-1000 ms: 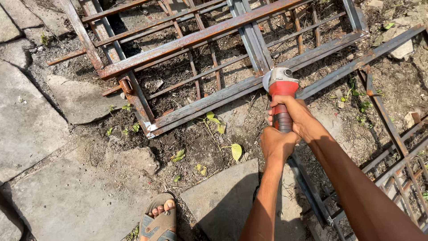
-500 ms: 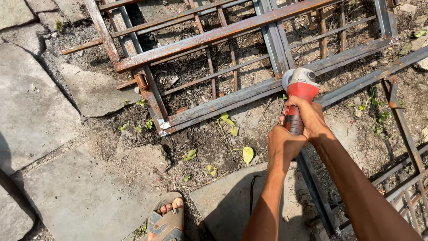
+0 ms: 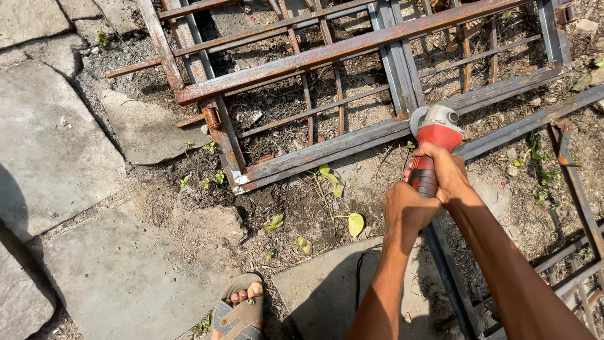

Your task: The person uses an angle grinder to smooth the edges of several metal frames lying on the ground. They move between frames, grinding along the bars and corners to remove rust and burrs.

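A red and grey angle grinder (image 3: 434, 135) is held in both hands, its head resting at the lower rail of a rusty metal gate frame (image 3: 327, 148) lying flat on the ground. My left hand (image 3: 408, 209) wraps the rear of the grinder's body. Just ahead of it, my right hand (image 3: 445, 171) grips the body behind the red housing. The disc itself is hidden under the guard.
Flat stone slabs (image 3: 56, 145) lie at the left and near my sandalled foot (image 3: 238, 311). Bare soil with small green plants (image 3: 330, 179) runs beside the frame. More rusty steel bars (image 3: 576, 189) lie at the right. A dark cord (image 3: 358, 277) crosses the slab below.
The view has shifted, so the frame and grinder sit further right and higher. Both hands keep the same grip on the grinder at the rail.
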Motion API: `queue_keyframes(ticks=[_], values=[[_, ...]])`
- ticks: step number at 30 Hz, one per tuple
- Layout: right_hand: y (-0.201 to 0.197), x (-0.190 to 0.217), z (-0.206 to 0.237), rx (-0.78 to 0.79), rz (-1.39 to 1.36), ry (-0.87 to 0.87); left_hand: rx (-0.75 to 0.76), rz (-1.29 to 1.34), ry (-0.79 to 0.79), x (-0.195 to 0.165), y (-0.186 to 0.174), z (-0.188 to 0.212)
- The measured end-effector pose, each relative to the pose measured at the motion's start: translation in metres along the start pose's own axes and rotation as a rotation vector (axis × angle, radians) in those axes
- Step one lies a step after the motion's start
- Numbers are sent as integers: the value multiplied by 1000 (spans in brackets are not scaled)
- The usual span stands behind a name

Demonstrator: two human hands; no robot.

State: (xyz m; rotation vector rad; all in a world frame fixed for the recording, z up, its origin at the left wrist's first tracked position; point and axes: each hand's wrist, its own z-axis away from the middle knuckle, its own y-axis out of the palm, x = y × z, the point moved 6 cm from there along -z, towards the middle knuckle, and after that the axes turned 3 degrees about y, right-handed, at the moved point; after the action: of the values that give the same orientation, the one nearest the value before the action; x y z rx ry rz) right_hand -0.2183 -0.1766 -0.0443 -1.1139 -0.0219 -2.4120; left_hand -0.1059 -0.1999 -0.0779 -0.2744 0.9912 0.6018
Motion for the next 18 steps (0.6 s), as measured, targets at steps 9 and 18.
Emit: queue_keyframes(ticks=[9, 18], values=[[1, -2, 5, -32, 45, 33, -21, 11, 16, 6, 2, 1], [7, -5, 8, -85, 59, 75, 53, 58, -21, 5, -7, 4]])
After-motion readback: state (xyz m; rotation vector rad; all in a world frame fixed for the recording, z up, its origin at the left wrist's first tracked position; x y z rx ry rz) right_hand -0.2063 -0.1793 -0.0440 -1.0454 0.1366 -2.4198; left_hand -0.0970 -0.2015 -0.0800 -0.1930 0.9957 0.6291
